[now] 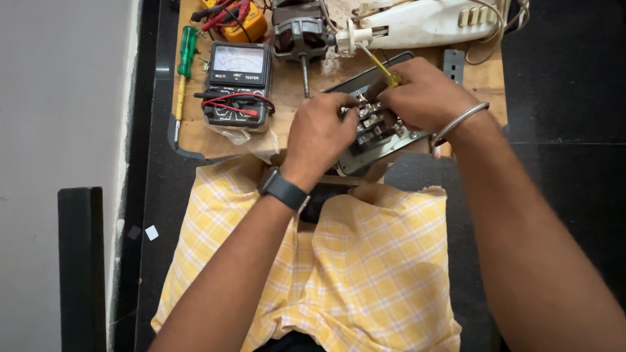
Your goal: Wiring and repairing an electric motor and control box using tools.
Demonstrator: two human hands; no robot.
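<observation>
Two hands at frame centre: left hand (317, 133) pinches one switch panel (375, 124); right hand (424, 94) grips one yellow screwdriver (383, 68). Upper left: two multimeters.

There is a single view, from a camera worn on the person's head. It looks steeply down and forward, from close above, over the yellow checked lap (313, 274) to the small wooden table (195, 140), whose far edge is cut off by the top of the view. The dark floor (561, 163) fills both sides.
</observation>
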